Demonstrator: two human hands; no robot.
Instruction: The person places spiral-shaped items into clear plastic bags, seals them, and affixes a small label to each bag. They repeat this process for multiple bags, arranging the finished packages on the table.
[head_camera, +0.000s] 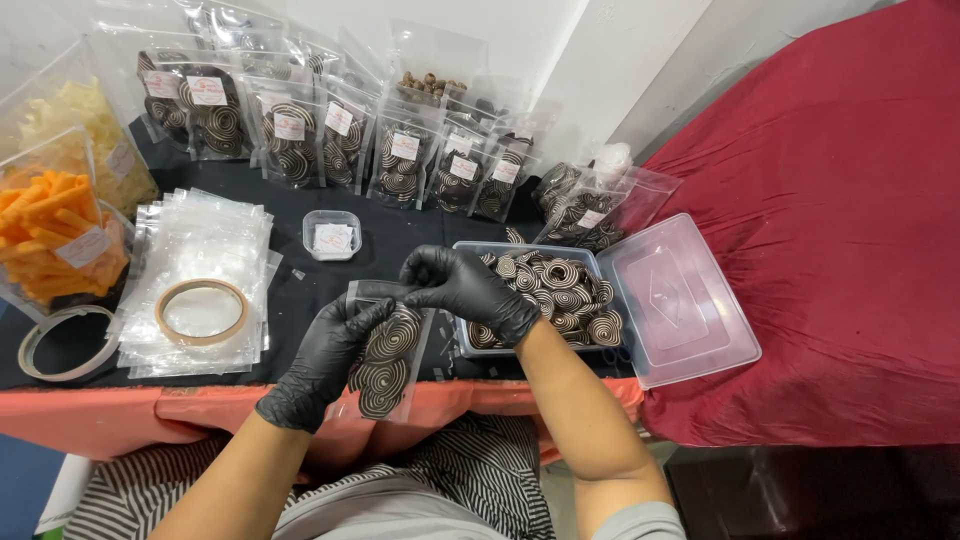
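both gloved hands hold a clear pouch (390, 350) of swirl biscuits over the near edge of the worktop (300, 290). the left hand (325, 360) grasps its side and the right hand (465, 290) pinches the top seal. judging by the hold, uneven pressing could leave the seal gapped, or squeeze and crack biscuits. the open tub (545, 300) sits just right.

The pouch (390, 350) is between both hands, at the table's near edge; the box of biscuits (545, 295) is just right (its lid (680, 300) further right); the stack of empty bags (195, 285) lies left, a tape ring (202, 312) on it; filled pouches (400, 160) stand behind.
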